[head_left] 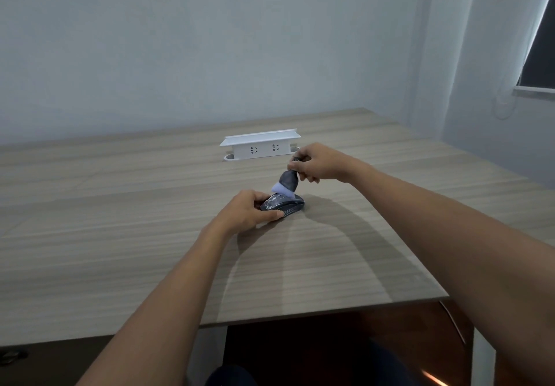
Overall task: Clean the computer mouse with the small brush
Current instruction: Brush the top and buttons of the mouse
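The right hand [315,162] pinched the small brush [287,182] by its narrow handle, pale bristles touching the computer mouse [285,204]. The left hand [249,211] clasped the mouse's near side, pinning it on the counter [120,205]. Judged light, hard-shelled and glossy, the mouse was likely to slide; side hold seemed apt. A white socket box [259,145] stood behind.

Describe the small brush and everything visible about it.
The small brush has a dark grey, bulbous body that flares down to a tuft of pale, whitish-blue bristles. It stands nearly upright, bristles down, pressed on the top of the dark computer mouse. The right hand pinches its narrow upper end, which hides the tip. Material looks like plastic.
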Motion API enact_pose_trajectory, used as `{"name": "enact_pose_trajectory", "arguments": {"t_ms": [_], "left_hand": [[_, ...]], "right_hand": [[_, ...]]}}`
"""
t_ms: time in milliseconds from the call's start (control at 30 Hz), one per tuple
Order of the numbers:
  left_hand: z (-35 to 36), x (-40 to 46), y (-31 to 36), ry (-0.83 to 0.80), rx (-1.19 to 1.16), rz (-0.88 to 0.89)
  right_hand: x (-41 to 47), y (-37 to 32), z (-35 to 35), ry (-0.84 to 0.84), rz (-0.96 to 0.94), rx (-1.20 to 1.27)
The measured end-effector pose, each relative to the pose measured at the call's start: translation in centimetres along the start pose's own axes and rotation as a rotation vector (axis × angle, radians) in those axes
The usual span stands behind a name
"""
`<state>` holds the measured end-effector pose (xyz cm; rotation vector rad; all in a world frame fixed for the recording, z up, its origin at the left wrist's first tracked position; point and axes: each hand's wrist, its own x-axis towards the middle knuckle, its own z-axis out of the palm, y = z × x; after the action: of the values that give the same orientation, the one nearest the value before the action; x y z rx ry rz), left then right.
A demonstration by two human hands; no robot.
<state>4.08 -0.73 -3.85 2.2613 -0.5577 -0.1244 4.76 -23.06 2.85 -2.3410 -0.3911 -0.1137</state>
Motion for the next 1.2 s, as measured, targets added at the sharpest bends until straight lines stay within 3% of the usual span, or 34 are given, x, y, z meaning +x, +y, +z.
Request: {"name": "enact_pose_trajectory", "arguments": {"t_ms": [233,467,733,867,1033,1200], "left_hand": [[-0.1,0.2,0.1,0.006,0.042,-0.021],[0.3,0.3,0.5,0.033,0.057,-0.062],[0.8,0.1,0.9,0.081,0.068,-0.076],[0.9,0.1,0.9,0.089,0.077,-0.079],[0.9,0.1,1.0,0.087,0.073,-0.093],[0.9,-0.1,1.2,0.093,0.068,-0.091]], "right_hand": [[-0.5,1.8,-0.8,0.034,0.062,-0.2],[-0.3,0.6,-0.4,0.029,0.015,0.002],[-0.6,1.9,-0.9,0.058,0.051,-0.239],[-0.4,1.8,-0.7,0.081,0.049,-0.247],[-0.2,0.9,-0.5,0.046,-0.007,-0.055],[-0.1,1.8,-0.9,0.053,0.033,-0.213]]}}
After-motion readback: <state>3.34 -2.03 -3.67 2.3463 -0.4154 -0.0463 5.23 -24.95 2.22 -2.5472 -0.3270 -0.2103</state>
